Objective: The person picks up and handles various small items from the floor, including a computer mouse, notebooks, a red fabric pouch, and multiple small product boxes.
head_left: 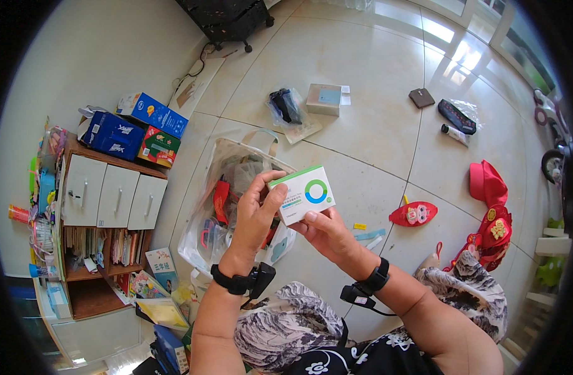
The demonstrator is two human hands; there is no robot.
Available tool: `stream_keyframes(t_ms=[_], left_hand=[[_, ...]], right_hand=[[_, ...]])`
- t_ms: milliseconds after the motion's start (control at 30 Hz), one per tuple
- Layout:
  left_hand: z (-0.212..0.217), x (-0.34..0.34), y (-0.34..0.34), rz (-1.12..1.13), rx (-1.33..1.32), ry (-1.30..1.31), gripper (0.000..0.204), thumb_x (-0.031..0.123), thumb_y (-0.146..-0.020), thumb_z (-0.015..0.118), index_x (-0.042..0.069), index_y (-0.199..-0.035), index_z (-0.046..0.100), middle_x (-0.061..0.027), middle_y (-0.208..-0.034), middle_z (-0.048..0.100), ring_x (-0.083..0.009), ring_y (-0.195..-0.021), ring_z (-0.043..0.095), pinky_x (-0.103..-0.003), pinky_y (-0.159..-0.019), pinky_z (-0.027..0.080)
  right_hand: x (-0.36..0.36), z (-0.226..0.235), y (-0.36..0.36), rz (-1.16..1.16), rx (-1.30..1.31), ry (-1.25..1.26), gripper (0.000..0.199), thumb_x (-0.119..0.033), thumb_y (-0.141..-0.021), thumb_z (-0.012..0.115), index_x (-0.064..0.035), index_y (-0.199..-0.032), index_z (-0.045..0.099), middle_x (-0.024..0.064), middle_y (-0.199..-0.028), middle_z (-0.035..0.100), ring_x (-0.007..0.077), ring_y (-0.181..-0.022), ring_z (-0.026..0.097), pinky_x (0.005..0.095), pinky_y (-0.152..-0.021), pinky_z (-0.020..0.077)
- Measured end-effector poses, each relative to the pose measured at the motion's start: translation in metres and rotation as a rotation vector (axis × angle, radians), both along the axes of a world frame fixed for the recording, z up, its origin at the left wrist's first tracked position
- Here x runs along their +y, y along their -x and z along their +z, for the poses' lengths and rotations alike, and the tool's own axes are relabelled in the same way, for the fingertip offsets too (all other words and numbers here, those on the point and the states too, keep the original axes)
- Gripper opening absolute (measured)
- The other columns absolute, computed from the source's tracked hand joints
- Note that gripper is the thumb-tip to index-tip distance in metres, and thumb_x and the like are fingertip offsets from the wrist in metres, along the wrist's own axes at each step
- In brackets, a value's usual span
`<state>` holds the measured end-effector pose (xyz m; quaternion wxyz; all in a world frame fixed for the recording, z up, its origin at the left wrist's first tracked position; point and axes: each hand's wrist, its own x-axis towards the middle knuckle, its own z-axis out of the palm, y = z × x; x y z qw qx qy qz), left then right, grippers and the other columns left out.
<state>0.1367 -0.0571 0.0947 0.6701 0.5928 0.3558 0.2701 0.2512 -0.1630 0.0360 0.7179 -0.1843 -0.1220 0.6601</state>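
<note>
A small white cardboard box [302, 195] with a green top edge and a green-blue ring printed on its face is held up in front of me. My left hand [258, 206] grips its left side, thumb across the face. Under its lower edge, my right hand [329, 230] closes on the box, thumb on the front. Just left of the box and lower down stands a large translucent storage bag [196, 234], its mouth gaping. Inside show a red packet [221, 201] and clear plastic bags; my left hand hides part of the contents. Both wrists wear black straps with small devices.
A low cabinet [114, 197] with boxes on top stands left. On the tiled floor lie a grey-beige box [324, 99], a bagged dark item [285, 106], a brown wallet-like item [421, 97], a tube [454, 134], a red oval pouch [414, 214] and a red cap [486, 183].
</note>
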Motion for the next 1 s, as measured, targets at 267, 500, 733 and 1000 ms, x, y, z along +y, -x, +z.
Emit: stream_keyframes(t_ms=[267,500,733,1000], left_hand=[[-0.0017,0.0013,0.0022,0.004,0.010,-0.001,0.036,0.027,-0.092,0.063,0.003,-0.118,0.057,-0.0032,-0.094,0.060,-0.0070,-0.082,0.056,-0.022,-0.068,0.048],[-0.0013,0.0015,0.0043,0.022,0.016,0.008,0.036,0.026,-0.092,0.062,0.002,-0.118,0.057,-0.0042,-0.095,0.061,-0.0075,-0.084,0.057,-0.022,-0.069,0.048],[-0.0031,0.0029,0.0064,0.022,0.026,0.002,0.035,0.025,-0.092,0.062,0.002,-0.118,0.057,-0.0045,-0.096,0.061,-0.0076,-0.084,0.056,-0.023,-0.070,0.048],[0.0002,0.0019,0.0077,0.032,0.046,0.008,0.034,0.024,-0.092,0.062,0.001,-0.117,0.057,-0.0048,-0.096,0.060,-0.0079,-0.085,0.057,-0.023,-0.071,0.048]], right_hand=[[0.0014,-0.0013,0.0021,0.002,-0.010,-0.002,0.055,-0.020,-0.088,0.065,-0.0028,-0.134,0.039,0.0103,-0.128,0.054,0.0210,-0.117,0.055,0.0379,-0.102,0.0443],[0.0022,-0.0017,0.0048,-0.004,-0.006,-0.009,0.053,-0.018,-0.089,0.063,-0.0014,-0.133,0.039,0.0123,-0.128,0.054,0.0224,-0.118,0.055,0.0400,-0.103,0.0431],[0.0030,-0.0011,0.0062,0.000,-0.008,0.005,0.053,-0.019,-0.089,0.064,-0.0012,-0.133,0.039,0.0123,-0.127,0.054,0.0223,-0.118,0.055,0.0395,-0.104,0.0426],[0.0041,-0.0032,0.0089,0.003,0.009,0.008,0.053,-0.018,-0.089,0.064,-0.0010,-0.132,0.039,0.0122,-0.127,0.054,0.0229,-0.118,0.055,0.0401,-0.105,0.0424]])
